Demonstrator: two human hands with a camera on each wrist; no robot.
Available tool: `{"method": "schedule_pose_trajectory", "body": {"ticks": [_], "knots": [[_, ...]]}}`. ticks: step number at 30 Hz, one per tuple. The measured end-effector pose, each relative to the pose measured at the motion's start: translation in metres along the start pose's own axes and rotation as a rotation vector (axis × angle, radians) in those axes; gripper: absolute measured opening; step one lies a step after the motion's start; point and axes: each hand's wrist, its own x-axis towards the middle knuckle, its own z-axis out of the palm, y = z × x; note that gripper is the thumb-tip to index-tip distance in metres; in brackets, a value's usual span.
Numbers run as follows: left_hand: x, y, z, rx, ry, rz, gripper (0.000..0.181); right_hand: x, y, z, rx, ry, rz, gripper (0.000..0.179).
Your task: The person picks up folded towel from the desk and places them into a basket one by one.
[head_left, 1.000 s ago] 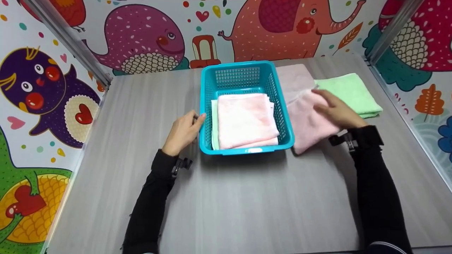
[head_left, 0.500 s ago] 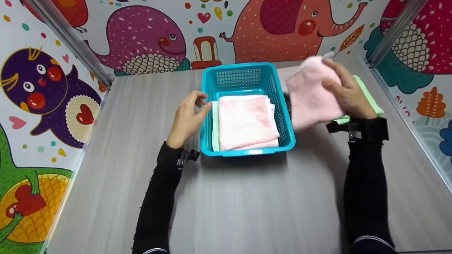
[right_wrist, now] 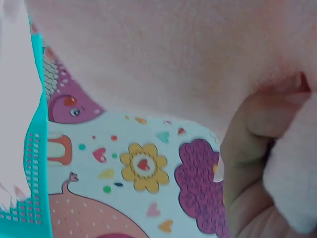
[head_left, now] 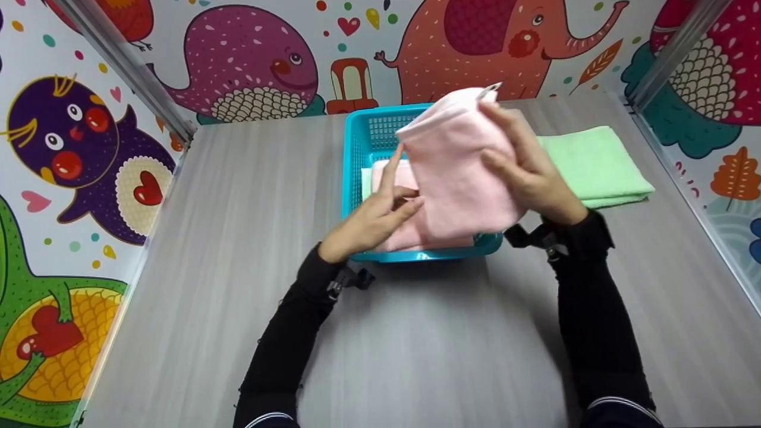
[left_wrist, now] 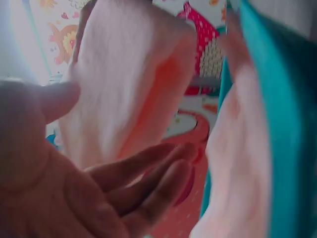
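Over the teal basket point(head_left: 348, 196) my right hand point(head_left: 538, 178) grips a folded pink towel point(head_left: 467, 178), thumb on its near face. The towel is tilted in the air, with a small loop at its top corner. In the right wrist view, curled fingers point(right_wrist: 247, 148) hold the pink cloth. My left hand point(head_left: 371, 220) is at the towel's left edge with its fingers extended; whether they touch it I cannot tell. Below, inside the basket, lies a stack of folded towels point(head_left: 410, 238), pink on top with a pale green edge at the left, partly hidden by the left hand and raised towel.
A folded green towel point(head_left: 594, 166) lies on the grey table point(head_left: 238, 238) to the right of the basket. A bit of pink cloth shows behind my right hand. Panels with cartoon animals point(head_left: 250, 65) wall in the back and both sides.
My right hand has lifted the pink towel off the table and carried it left over the basket. My left hand has left the basket's left rim and moved right, to the towel.
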Motion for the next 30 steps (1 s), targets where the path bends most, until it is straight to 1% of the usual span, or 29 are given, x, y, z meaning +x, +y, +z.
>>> {"method": "schedule_pose_trajectory", "body": {"ticks": [3, 4, 5, 7, 8, 11, 13, 15, 17, 19, 22, 24, 26, 28, 30], "knots": [[0.003, 0.0, 0.01, -0.165, 0.011, 0.033, 0.093, 0.0, 0.0, 0.007, -0.016, -0.041, 0.011, 0.06], [0.003, 0.001, 0.011, -0.228, 0.017, 0.048, 0.093, 0.0, 0.001, 0.008, -0.011, -0.046, 0.027, 0.06], [0.003, 0.001, 0.012, -0.27, 0.03, 0.061, 0.091, 0.001, 0.002, 0.009, -0.007, -0.045, 0.039, 0.06], [0.002, 0.003, 0.01, -0.312, 0.063, 0.091, 0.08, 0.001, 0.005, 0.008, -0.016, -0.025, 0.052, 0.059], [0.002, 0.003, 0.009, -0.313, 0.082, 0.107, 0.073, 0.001, 0.008, 0.007, -0.027, -0.012, 0.055, 0.058], [0.0, 0.004, 0.002, -0.245, 0.146, 0.134, 0.052, 0.002, 0.015, 0.005, -0.077, 0.024, 0.087, 0.056], [0.0, 0.002, -0.003, -0.211, 0.176, 0.139, 0.044, 0.003, 0.019, 0.004, -0.109, 0.025, 0.125, 0.055], [0.0, 0.0, -0.007, -0.179, 0.206, 0.132, 0.042, 0.006, 0.022, 0.005, -0.138, 0.011, 0.163, 0.054], [0.002, -0.002, -0.012, -0.16, 0.224, 0.122, 0.044, 0.009, 0.025, 0.004, -0.161, -0.012, 0.182, 0.052], [0.006, -0.004, -0.018, -0.125, 0.239, 0.116, 0.046, 0.016, 0.028, 0.003, -0.191, -0.03, 0.179, 0.05], [0.014, -0.005, -0.03, -0.081, 0.249, 0.103, 0.049, 0.028, 0.03, -0.002, -0.259, -0.05, 0.15, 0.05], [0.02, -0.004, -0.041, -0.053, 0.25, 0.08, 0.05, 0.037, 0.03, -0.006, -0.319, -0.074, 0.138, 0.053], [0.028, -0.003, -0.053, -0.039, 0.247, 0.04, 0.051, 0.048, 0.031, -0.01, -0.366, -0.107, 0.138, 0.057], [0.036, -0.003, -0.064, -0.018, 0.238, -0.012, 0.053, 0.059, 0.033, -0.013, -0.414, -0.142, 0.144, 0.061], [0.045, -0.005, -0.073, 0.012, 0.224, -0.071, 0.056, 0.071, 0.039, -0.013, -0.44, -0.166, 0.156, 0.062]]}}
